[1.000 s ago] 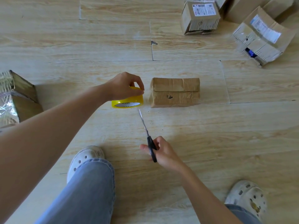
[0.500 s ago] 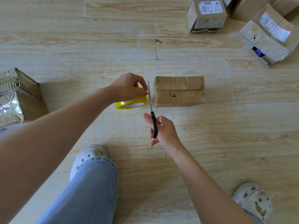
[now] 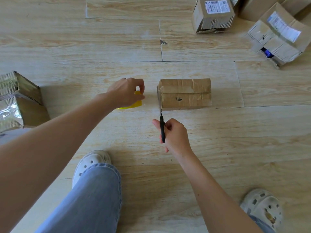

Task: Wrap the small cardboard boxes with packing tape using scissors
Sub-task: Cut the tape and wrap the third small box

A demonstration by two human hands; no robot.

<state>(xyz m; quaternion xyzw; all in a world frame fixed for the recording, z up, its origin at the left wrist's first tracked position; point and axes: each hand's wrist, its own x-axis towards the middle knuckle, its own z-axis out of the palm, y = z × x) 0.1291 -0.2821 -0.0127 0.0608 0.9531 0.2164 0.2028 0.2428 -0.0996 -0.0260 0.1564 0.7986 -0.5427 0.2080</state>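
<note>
Pale wood-grain plank floor (image 3: pixel 117 39), seen from above. Far left of the small cardboard box (image 3: pixel 185 94): a foil-lined carton (image 3: pixel 20 98). Closer in, just left of the box: left hand (image 3: pixel 125 92) curled over a yellow tape roll (image 3: pixel 137 103), thumb and fingers pinching its rim. Cannot tell whether the roll rests on the floor or hangs just above it. Between roll and box: scissors (image 3: pixel 161 121), black handles wrapped in the right hand (image 3: pixel 175 134) just in front of the box's left corner, blades reaching up along the box's left end. Any clear strip from roll to box too faint to make out.

Box flat on the floor, mid-scene, long face toward the camera. Brown, creased and wrinkled, with a seam across the long face and a small dark puncture below it. Probably light. Likely stiff at the edges, soft in the dented panels, slick wherever tape already lies. Best steadied by pressing down on the top or clasping both short ends, sparing the weakened front.

Behind and right of the box: a labelled carton (image 3: pixel 213 14). Farther right, a torn carton (image 3: pixel 277 39).
</note>
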